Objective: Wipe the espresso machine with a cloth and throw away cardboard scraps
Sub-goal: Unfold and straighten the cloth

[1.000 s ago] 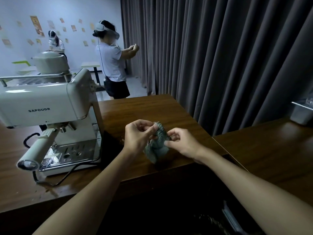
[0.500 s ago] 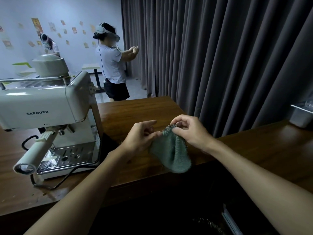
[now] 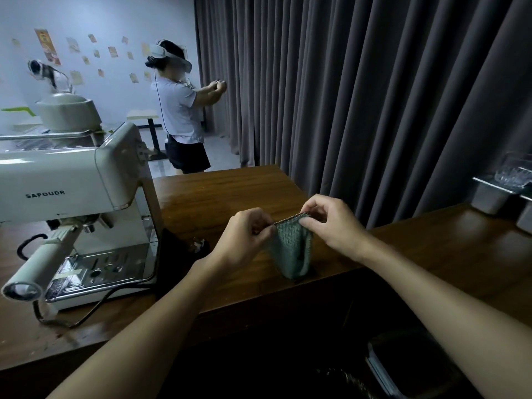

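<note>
A brown wooden counter (image 3: 230, 191) ran across the view. At its left end stood a white espresso machine (image 3: 72, 180), and its black cord (image 3: 95, 306) lay looped on the wood in front of it. Just beside the machine, on its right, lay something dark (image 3: 175, 254); what it was could not be told. At the far right stood a grey box (image 3: 489, 198).

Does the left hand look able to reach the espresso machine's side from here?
Likely yes: the left hand, pinching the cloth with the right hand, is near the machine; nothing tall stands between.
</note>
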`<state>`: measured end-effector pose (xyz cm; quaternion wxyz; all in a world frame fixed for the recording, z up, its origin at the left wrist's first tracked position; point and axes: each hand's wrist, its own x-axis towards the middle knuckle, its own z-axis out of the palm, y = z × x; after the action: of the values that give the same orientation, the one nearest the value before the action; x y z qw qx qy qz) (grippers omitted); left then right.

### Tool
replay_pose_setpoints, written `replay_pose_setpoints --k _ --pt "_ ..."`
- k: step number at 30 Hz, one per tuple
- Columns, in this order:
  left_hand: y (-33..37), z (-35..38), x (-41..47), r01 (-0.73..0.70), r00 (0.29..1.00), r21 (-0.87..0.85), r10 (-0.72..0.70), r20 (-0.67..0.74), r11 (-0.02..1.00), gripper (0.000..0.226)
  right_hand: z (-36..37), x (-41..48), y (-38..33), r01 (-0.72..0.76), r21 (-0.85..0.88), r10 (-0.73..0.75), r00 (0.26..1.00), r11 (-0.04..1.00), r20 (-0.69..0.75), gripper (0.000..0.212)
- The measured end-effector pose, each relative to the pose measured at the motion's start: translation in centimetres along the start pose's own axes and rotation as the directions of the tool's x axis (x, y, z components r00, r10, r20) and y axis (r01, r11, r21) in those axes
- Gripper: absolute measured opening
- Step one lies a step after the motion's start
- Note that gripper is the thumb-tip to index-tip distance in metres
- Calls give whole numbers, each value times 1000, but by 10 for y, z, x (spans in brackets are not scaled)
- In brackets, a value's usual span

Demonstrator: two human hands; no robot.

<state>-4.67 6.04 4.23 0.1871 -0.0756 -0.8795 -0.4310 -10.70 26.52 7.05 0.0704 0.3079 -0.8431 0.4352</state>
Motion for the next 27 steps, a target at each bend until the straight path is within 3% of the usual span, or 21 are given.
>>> replay_pose_setpoints --k 3,9,13,16,22,27 --pt "1 -1 3 -22 999 -40 21 -36 999 12 -3 0 -4 10 32 -8 998 999 -62 13" --pt "6 -4 3 -9 1000 -56 11 27 998 32 -13 1 -11 12 188 17 989 982 -149 21" --pt "18 -9 2 -46 997 -86 40 -70 995 11 -19 3 -15 4 268 42 985 963 -166 30" --pt "27 -13 5 -80 992 -114 68 -105 990 8 -22 3 -19 27 324 34 983 946 -181 33" --pt "43 -20 6 -145 988 -203 132 -75 968 15 -32 4 -25 25 430 75 974 902 -215 23" --pt "47 -27 9 -57 997 -269 67 29 961 31 -42 3 -28 1 525 109 978 851 -178 15"
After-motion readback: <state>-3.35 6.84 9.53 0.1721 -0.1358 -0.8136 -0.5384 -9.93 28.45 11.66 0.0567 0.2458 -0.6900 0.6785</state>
